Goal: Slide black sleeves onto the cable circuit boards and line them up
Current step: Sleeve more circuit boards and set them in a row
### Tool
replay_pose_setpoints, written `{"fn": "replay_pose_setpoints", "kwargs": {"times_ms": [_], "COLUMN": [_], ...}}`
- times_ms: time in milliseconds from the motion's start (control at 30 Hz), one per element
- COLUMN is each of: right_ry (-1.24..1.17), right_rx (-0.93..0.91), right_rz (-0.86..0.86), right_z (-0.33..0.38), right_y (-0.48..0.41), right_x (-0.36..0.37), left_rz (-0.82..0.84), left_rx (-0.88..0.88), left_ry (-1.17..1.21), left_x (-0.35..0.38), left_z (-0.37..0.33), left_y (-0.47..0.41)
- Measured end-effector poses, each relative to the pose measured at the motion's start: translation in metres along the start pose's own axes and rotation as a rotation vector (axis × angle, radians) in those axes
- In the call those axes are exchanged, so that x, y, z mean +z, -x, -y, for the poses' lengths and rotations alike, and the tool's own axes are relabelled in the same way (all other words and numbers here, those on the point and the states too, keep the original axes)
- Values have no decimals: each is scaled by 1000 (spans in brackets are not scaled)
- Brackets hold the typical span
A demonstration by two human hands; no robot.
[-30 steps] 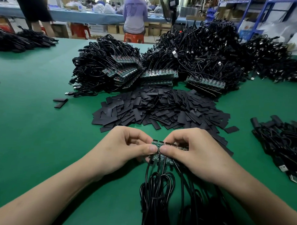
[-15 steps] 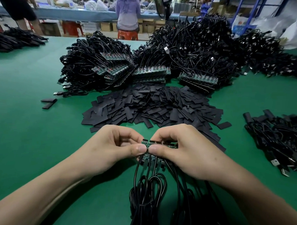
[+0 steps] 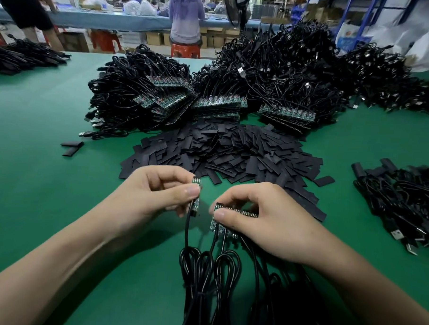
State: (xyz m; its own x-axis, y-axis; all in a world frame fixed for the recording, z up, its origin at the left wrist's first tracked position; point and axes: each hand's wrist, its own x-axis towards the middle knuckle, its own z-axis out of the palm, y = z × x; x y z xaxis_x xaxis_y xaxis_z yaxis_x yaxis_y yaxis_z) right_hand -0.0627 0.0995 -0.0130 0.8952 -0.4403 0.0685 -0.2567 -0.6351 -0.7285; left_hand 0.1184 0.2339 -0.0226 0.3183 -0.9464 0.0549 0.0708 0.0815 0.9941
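Observation:
My left hand pinches a single small green circuit board by its edge, its black cable hanging down to the coiled cables on the mat. My right hand grips a strip of several joined circuit boards just to the right, a small gap apart from the single one. A heap of flat black sleeves lies right behind both hands.
Behind the sleeves rise big piles of black cables with board strips. More sleeved cables lie at the right, two loose sleeves at the left. The mat is green. A seated person works at a far table.
One board has come off the strip: my left hand pulled it up and to the left, while my right hand kept the rest of the strip. Before, both hands held the strip together.

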Motion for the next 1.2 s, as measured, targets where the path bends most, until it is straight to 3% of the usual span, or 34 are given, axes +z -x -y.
{"fn": "replay_pose_setpoints", "kwargs": {"times_ms": [100,267,433,533,633,733,867,1033,1200], "right_ry": [-34,-327,-774,-1137,-1331,-1308,-1028,-603,-484], "right_rx": [-53,-102,-152,-217,-148,21,190,204,144], "right_rz": [-39,-2,79,79,-122,-241,-147,-69,-152], "right_z": [5,18,27,31,25,10,-13,-30,-33], "right_y": [2,6,9,9,10,8,0,-2,-4], "right_x": [5,17,18,-1,-30,-49,-50,-28,-10], "left_rz": [-54,-49,-76,-116,-83,-53,-148,-259,-325], "left_rx": [108,280,245,215,249,301,308,279,388], "left_ry": [-43,-194,-287,-582,-1054,-1258,-1376,-1420,-1424], "left_x": [-5,-2,4,5,4,8,19,24,21], "left_z": [1,-3,-5,-4,-1,2,11,17,14], "left_y": [-1,-2,-7,-23,-44,-65,-87,-101,-93]}}
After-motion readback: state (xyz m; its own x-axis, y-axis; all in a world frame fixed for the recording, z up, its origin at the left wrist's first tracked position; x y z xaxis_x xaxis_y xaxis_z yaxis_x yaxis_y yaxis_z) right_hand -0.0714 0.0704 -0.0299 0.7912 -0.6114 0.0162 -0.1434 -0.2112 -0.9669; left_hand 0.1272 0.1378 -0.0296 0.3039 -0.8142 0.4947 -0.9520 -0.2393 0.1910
